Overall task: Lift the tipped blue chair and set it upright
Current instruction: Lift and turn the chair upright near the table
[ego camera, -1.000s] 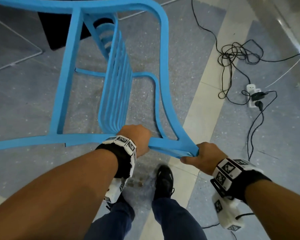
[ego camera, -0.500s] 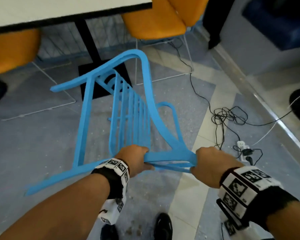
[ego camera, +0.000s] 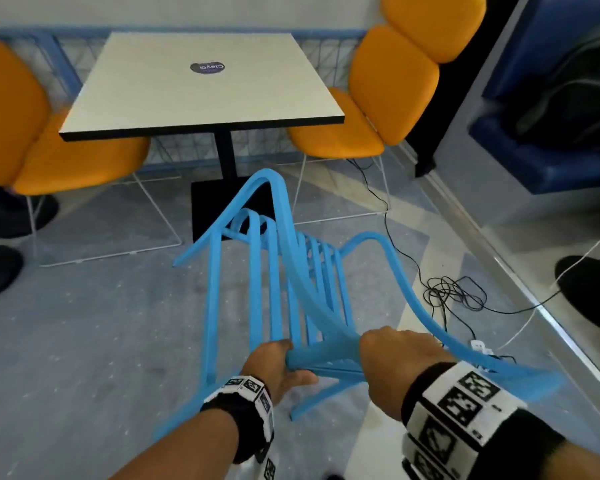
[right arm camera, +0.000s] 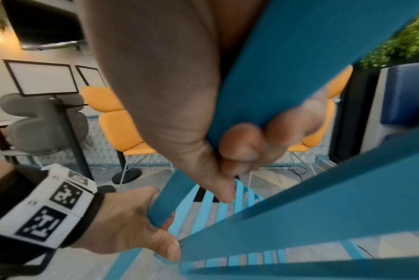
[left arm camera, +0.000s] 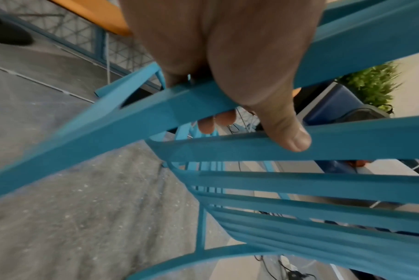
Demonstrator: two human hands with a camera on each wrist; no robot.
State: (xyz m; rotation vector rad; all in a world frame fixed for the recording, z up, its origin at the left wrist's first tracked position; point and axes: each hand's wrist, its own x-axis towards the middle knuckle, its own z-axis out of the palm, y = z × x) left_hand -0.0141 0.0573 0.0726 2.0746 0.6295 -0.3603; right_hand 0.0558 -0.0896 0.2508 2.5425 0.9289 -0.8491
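The blue slatted chair (ego camera: pixel 274 278) is raised off the grey floor and tilted, its near top rail towards me. My left hand (ego camera: pixel 279 363) grips that rail at its left end, fingers curled over it and thumb underneath; in the left wrist view the left hand (left arm camera: pixel 225 79) wraps a blue bar (left arm camera: pixel 155 111) with the thumb on a second bar. My right hand (ego camera: pixel 394 362) grips the same rail a little to the right. In the right wrist view the right hand's fingers (right arm camera: pixel 241 149) curl round the flat blue rail (right arm camera: pixel 287 66), and the left hand (right arm camera: pixel 136 221) shows below.
A white square table (ego camera: pixel 201 88) on a black post stands just beyond the chair, with orange chairs at its left (ego camera: pixel 32 147) and right (ego camera: pixel 392 98). Black cables (ego camera: pixel 454 296) and a white power strip (ego camera: pixel 478 346) lie on the floor at right. A low ledge (ego camera: pixel 520 282) runs along the right.
The chair has swung up from lying on the floor, its far end rising towards the table. Both hands kept their grip on the rail and rose with it; my view lifted too.
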